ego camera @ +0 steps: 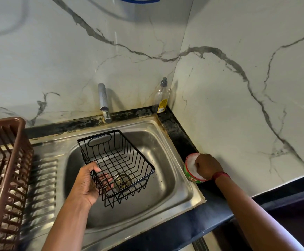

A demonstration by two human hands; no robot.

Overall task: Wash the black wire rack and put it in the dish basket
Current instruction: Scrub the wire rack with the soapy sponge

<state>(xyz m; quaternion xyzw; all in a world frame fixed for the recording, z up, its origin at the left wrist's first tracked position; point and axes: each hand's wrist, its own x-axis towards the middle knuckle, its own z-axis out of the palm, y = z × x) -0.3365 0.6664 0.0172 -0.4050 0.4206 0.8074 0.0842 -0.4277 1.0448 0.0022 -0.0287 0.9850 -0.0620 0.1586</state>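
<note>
The black wire rack (pixel 118 160), an open box of thin bars, tilts over the sink (pixel 165 142), its near-left rim clamped in the left grip (pixel 87 182); the right grip (pixel 208 166) curls in the soap tub (pixel 189 172), hold unclear

Walls: two white marble-look panels, back wall (pixel 57 60) and side wall (pixel 256 87), grey-veined, glossy, meeting in a corner; brown staining along the foot near the corner.
Bench (pixel 176 131): black stone, mottled and grimy at the back, running along both walls.
Sink (pixel 167 180): steel, set into the bench, yellowed sealant at its rim; ribbed drainboard (pixel 44 180) on the left.
Tap (pixel 104 102): chrome, on the back edge.
Bottle (pixel 161 96): clear, grey cap, yellow label, upright in the corner.
Fixture (pixel 136 2): white, rounded, blue stripe, at the top edge.
Light: soft, even, sheen on the walls.
</note>
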